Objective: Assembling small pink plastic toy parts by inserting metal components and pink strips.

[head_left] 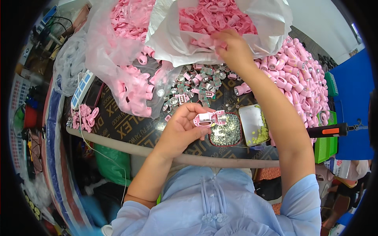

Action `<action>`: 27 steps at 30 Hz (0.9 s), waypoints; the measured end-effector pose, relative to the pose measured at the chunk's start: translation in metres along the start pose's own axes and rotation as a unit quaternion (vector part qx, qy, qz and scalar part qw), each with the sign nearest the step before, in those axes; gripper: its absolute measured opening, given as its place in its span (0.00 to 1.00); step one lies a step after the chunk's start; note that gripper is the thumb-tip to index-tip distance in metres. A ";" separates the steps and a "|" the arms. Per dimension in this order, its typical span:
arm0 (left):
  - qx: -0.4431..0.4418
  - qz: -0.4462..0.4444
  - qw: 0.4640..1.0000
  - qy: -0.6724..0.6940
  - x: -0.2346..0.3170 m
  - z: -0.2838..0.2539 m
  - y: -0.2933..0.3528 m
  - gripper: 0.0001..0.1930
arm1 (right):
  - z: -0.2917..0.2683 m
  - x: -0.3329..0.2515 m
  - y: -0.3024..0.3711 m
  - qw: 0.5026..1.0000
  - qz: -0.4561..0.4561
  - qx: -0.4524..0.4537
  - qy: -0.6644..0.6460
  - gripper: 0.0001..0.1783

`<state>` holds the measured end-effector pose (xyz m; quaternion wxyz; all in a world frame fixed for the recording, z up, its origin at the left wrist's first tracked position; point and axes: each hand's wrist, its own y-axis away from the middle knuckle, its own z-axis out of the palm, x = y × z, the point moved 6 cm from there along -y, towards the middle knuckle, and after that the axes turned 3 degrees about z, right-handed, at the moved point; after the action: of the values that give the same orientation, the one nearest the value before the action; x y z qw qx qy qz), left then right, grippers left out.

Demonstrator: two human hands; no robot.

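My left hand (180,128) pinches a pink flashlight half-shell (204,119) above the table's front part, its hollow side up. A white block and a silvery lamp end sit inside that shell. At the mouth of a white woven bag (167,39), my right hand (233,49) is closed, its fingers curled on a pink plastic shell (202,41) that is partly hidden. Many more loose pink shells (214,17) fill the bag. Below my left hand's shell, a red-rimmed tray (226,133) holds small shiny parts.
Finished-looking pink flashlights (295,74) are heaped at the right. Green circuit boards and silvery cups (193,84) lie mid-table. A clear bag (130,82) of pink parts stands left. Beside the red-rimmed tray are a white tray (249,122) with yellow-green bits and a black-orange tool (328,130).
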<state>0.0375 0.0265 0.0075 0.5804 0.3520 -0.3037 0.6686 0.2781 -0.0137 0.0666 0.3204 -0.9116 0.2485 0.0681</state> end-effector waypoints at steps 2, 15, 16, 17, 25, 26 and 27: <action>-0.013 0.008 1.000 -0.022 -0.002 0.001 0.000 0.20 | -0.019 0.001 0.005 0.973 0.094 0.066 -0.199 0.18; -0.005 0.017 1.000 -0.014 -0.019 -0.002 0.002 0.26 | -0.081 -0.081 0.137 0.917 0.088 -0.141 -0.362 0.23; -0.006 0.015 1.000 -0.015 -0.019 -0.002 0.001 0.26 | -0.079 -0.083 0.138 0.917 0.091 -0.162 -0.353 0.23; -0.016 0.013 1.000 -0.020 -0.018 -0.002 0.001 0.27 | -0.078 -0.084 0.140 0.917 0.091 -0.161 -0.353 0.23; -0.024 0.038 0.999 -0.026 -0.019 0.003 0.004 0.29 | -0.078 -0.081 0.147 0.917 0.095 -0.155 -0.355 0.21; -0.033 0.039 0.999 -0.004 -0.021 0.002 0.003 0.28 | -0.076 -0.080 0.150 0.917 0.098 -0.154 -0.355 0.21; -0.042 0.039 0.998 0.019 -0.022 0.002 0.002 0.27 | -0.074 -0.077 0.153 0.904 0.117 -0.143 -0.387 0.22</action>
<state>0.0375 0.0117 -0.0095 0.5735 0.3029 -0.3338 0.6840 0.1328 -0.1305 0.0620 0.2477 -0.8142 0.1972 0.4867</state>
